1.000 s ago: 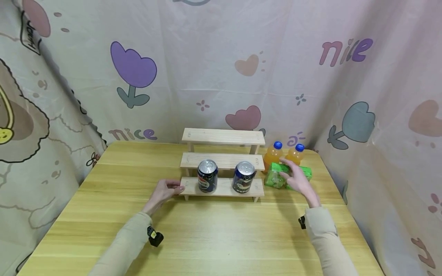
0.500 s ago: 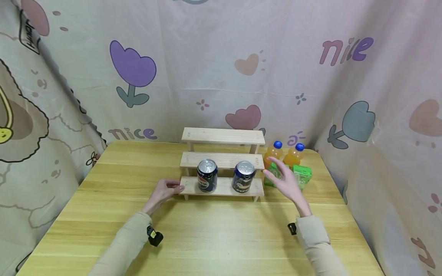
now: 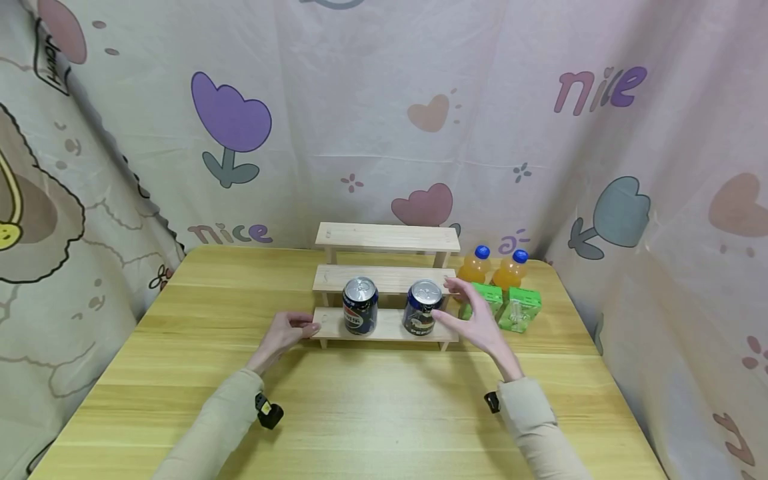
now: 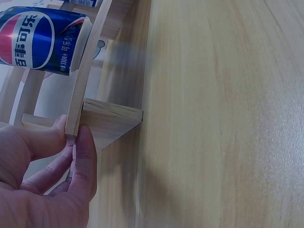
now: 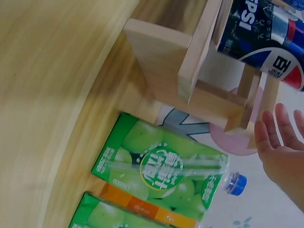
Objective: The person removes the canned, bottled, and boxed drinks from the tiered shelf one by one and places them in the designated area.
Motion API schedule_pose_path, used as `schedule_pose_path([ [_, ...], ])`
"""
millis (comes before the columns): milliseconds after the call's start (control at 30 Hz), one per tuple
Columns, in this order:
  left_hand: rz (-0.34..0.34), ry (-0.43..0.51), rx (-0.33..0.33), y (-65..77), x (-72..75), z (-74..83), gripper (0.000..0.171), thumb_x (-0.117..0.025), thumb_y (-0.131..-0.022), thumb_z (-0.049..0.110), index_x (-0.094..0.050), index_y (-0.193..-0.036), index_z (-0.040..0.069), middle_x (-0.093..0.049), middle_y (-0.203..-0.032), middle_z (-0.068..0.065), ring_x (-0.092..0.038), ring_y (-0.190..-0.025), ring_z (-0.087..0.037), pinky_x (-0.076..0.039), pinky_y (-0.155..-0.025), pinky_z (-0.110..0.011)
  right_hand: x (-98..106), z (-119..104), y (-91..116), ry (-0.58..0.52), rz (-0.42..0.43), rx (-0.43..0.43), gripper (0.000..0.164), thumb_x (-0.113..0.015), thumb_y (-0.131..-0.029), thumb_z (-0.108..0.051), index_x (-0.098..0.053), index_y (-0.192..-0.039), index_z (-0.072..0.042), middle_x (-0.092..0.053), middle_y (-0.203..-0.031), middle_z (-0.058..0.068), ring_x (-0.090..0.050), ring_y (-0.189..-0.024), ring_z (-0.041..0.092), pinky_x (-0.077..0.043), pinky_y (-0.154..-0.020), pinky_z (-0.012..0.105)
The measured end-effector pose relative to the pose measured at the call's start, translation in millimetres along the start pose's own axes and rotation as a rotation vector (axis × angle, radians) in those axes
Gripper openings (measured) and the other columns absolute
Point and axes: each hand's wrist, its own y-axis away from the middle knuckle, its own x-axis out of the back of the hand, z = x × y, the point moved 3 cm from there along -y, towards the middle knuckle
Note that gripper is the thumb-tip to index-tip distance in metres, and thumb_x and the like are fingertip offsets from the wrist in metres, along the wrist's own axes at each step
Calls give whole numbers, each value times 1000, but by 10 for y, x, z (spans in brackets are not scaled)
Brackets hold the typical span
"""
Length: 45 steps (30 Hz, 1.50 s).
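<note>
Standing upright, long axes vertical: both Pepsi cans

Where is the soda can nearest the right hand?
In the head view, the can stands on the lowest shelf, toward its right end, between the other can and the right hand.

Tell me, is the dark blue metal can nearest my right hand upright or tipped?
Upright. The dark blue metal can stands on the bottom step of the three-tier pale wooden rack, its silver lid facing up.
</note>
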Motion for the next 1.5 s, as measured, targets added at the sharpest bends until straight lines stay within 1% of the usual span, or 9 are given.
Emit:
schedule_pose_path([
  [167, 4, 5, -16, 1, 0, -2, 40, -72, -92, 13, -63, -121, -13, -71, -112, -28, -66, -86, -13, -59, -85, -37, -73, -30, -25, -11, -9, 12, 74, -83, -81, -21, -48, -144, -6, -58, -137, 18, -52, -130, 37, -38, -113, 63],
  [367, 4, -3, 0, 3, -4, -8, 41, -72, -93, 14, -63, -123, -12, -70, -115, -27, -67, -91, -16, -58, -88, -38, -172, -62, -51, -15, -15, -7, 75, -87, -77, -21, -50, -142, -10, -60, -135, 15, -56, -126, 35, -41, -111, 61],
  [567, 4, 10, 5, 0, -1, -4, 41, -72, -93, 14, -63, -122, -12, -71, -112, -26, -66, -88, -14, -58, -86, -36, -269, -101, -77, -56, -2, 9, 80, -88, -74, -14, -45, -141, -5, -56, -137, 18, -54, -129, 38, -42, -114, 56],
  [767, 7, 8, 11, 0, -1, -18, 40, -72, -93, 14, -63, -122, -12, -71, -113, -26, -66, -87, -13, -59, -85, -35, -338, -104, -93, -27, 35, 23, 78, -88, -74, -10, -45, -138, -2, -58, -133, 21, -57, -127, 40, -45, -112, 55],
  [867, 5, 2, -3, -3, -3, -12, 41, -72, -93, 14, -63, -123, -13, -70, -115, -28, -67, -89, -15, -59, -86, -37, -352, -92, -103, -22, 61, 37, 76, -88, -73, -8, -46, -136, -1, -60, -131, 22, -58, -125, 40, -46, -111, 55],
  [1067, 3, -11, -7, -2, -5, -13, 41, -72, -93, 15, -63, -123, -12, -70, -115, -27, -67, -91, -16, -58, -88, -38, -360, -83, -103, -31, 96, 51, 75, -89, -69, -5, -49, -133, -1, -62, -129, 21, -60, -123, 39, -47, -110, 54],
  [1267, -1, -3, -3, 9, 1, -20, 42, -72, -93, 15, -62, -123, -12, -70, -115, -27, -67, -92, -17, -58, -89, -38, -360, -105, -68, -58, 118, 52, 75, -90, -67, -3, -52, -131, -1, -62, -129, 21, -60, -122, 39, -45, -112, 54],
  [1433, 3, -10, -5, 12, 0, -23, 41, -72, -93, 15, -62, -124, -11, -69, -116, -27, -67, -94, -19, -58, -90, -39, -327, -135, -3, -116, 145, 15, 75, -89, -67, 2, -52, -132, 0, -57, -136, 20, -56, -127, 38, -41, -116, 52],
  [1500, 4, -11, -9, 15, -1, -15, 41, -71, -93, 15, -62, -124, -12, -69, -117, -28, -67, -95, -21, -58, -89, -39, -296, -119, 31, -136, 161, 2, 75, -89, -68, 3, -52, -133, -1, -57, -137, 18, -56, -129, 34, -40, -118, 47],
])
